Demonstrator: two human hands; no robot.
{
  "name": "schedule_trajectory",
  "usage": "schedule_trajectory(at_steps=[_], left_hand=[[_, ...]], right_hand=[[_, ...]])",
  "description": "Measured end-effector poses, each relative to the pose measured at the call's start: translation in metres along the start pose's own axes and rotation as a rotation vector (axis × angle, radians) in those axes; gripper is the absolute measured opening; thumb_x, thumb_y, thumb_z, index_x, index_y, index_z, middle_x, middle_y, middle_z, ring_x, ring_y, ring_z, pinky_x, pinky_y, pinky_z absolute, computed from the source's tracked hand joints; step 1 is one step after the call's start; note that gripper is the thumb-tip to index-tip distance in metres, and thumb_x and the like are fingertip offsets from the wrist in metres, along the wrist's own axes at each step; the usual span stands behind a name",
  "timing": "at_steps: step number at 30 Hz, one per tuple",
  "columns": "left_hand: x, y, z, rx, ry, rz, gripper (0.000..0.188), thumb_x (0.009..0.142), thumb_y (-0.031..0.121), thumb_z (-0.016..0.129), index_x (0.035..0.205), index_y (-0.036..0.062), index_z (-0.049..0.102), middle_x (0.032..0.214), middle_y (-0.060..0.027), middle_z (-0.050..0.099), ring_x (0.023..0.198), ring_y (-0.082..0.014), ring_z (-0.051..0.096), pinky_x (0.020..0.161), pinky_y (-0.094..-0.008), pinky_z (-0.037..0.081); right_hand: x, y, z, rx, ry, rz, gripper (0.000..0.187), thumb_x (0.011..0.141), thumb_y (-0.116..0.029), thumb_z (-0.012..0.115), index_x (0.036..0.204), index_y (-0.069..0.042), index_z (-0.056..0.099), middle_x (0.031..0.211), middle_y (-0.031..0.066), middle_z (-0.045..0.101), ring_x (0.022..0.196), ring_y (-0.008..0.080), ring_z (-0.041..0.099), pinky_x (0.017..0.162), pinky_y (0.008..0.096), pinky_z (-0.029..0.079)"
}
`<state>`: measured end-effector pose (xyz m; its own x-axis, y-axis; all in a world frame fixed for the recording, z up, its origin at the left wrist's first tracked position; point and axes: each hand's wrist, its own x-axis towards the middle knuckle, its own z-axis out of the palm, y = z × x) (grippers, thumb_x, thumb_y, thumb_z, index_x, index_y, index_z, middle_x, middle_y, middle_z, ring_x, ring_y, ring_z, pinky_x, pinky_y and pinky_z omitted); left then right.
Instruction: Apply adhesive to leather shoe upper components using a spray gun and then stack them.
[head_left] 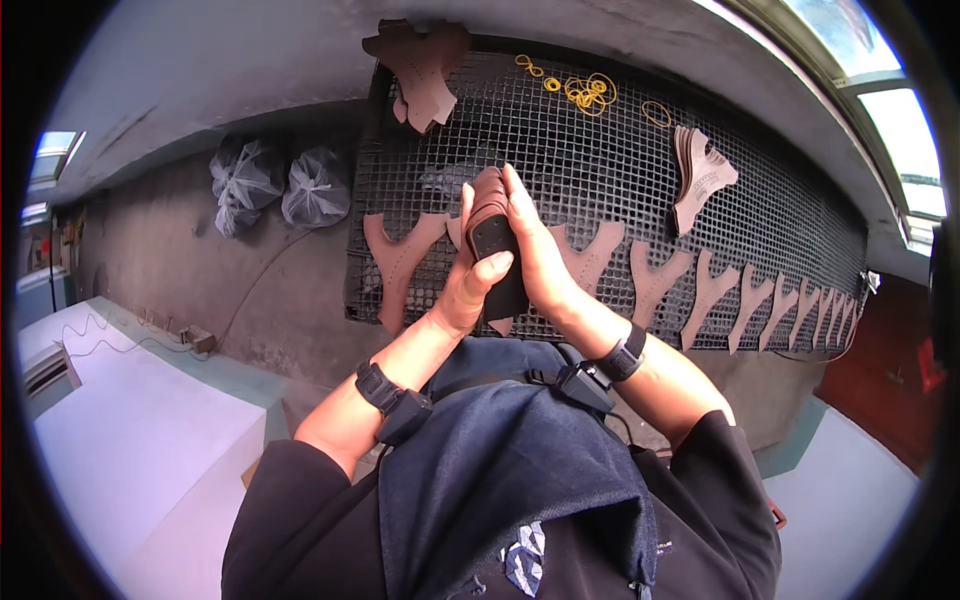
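Note:
Between my two palms, above the near edge of the black mesh table (440,180), is a stack of brown leather-like pieces (488,205) with a dark, hole-punched face toward me. My left hand (466,285) is closed against the stack's left side, its thumb across the dark face. My right hand (538,250) presses flat along the right side, fingers pointing away and together. Beneath and beside my hands lie flat Y-shaped brown pieces (398,262), and one more (592,255) is partly hidden by my right hand. How many pieces the stack holds I cannot tell.
Similar Y-shaped pieces (655,285) run in a row rightward along the near edge. Stacked pieces lie at the far left (425,75) and farther right (702,180). Yellow rubber bands (590,93) lie at the back. Tied plastic bags (245,185) rest on the floor at left.

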<state>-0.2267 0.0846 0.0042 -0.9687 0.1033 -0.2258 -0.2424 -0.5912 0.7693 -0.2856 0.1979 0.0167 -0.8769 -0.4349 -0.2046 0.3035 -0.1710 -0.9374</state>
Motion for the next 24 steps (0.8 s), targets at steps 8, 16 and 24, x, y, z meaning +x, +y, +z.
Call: schedule_trajectory(at_steps=[8, 16, 24], left_hand=[[0.001, -0.013, -0.024, 0.062, -0.038, -0.150, 0.122, 0.083, 0.047, 0.071, 0.159, 0.0086, -0.016, 0.161, -0.0153, 0.022, 0.148, -0.0267, 0.025, 0.119, -0.0390, 0.026], [-0.006, -0.005, -0.010, 0.298, -0.090, -0.430, 0.128, 0.081, 0.057, 0.071, 0.158, 0.0042, -0.016, 0.164, -0.0212, 0.015, 0.153, -0.0293, 0.016, 0.122, -0.0416, 0.022], [-0.028, -0.008, -0.007, 0.259, -0.177, -0.417, 0.133, 0.076, 0.062, 0.074, 0.158, 0.0108, -0.019, 0.165, -0.0198, 0.003, 0.154, -0.0318, 0.008, 0.123, -0.0468, 0.020]], right_hand=[[-0.003, -0.020, -0.022, -0.103, -0.146, 0.248, 0.105, 0.086, -0.044, 0.073, 0.158, 0.003, 0.012, 0.157, 0.0231, 0.032, 0.145, 0.0300, 0.034, 0.120, 0.0380, 0.025], [-0.025, 0.012, -0.035, 0.209, -0.032, 0.430, 0.094, 0.085, -0.036, 0.074, 0.158, -0.005, 0.024, 0.146, 0.0184, 0.046, 0.136, 0.0268, 0.044, 0.113, 0.0390, 0.036], [-0.032, 0.011, -0.032, 0.258, 0.038, 0.384, 0.094, 0.086, -0.035, 0.073, 0.160, -0.009, 0.020, 0.155, 0.0182, 0.032, 0.142, 0.0288, 0.035, 0.116, 0.0397, 0.030]])
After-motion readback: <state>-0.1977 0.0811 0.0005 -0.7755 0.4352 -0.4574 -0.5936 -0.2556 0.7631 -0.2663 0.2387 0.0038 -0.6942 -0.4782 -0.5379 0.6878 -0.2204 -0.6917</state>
